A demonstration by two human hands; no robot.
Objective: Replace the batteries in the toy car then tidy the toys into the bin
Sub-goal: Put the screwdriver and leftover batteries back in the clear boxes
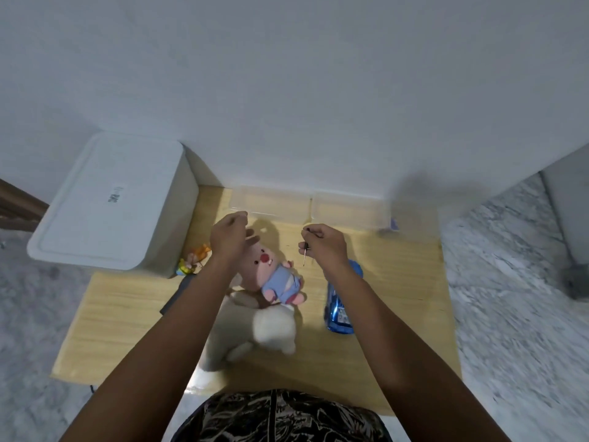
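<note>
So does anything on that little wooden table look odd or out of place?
Only the shiny blue toy car: it seems to lie belly-up, a label showing. The white lidded storage bin is shut, and the pink plush pig and cream plush animal lie loose.

The right hand pinches a small screwdriver above the table; the blue toy car lies at its 6 o'clock.

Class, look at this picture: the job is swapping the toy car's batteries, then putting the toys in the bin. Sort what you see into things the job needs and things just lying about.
Needed:
blue toy car
screwdriver, held in the right hand
white bin, lid on
pink plush
cream plush
small orange toy

Lying about:
clear boxes
dark object, partly hidden
</note>
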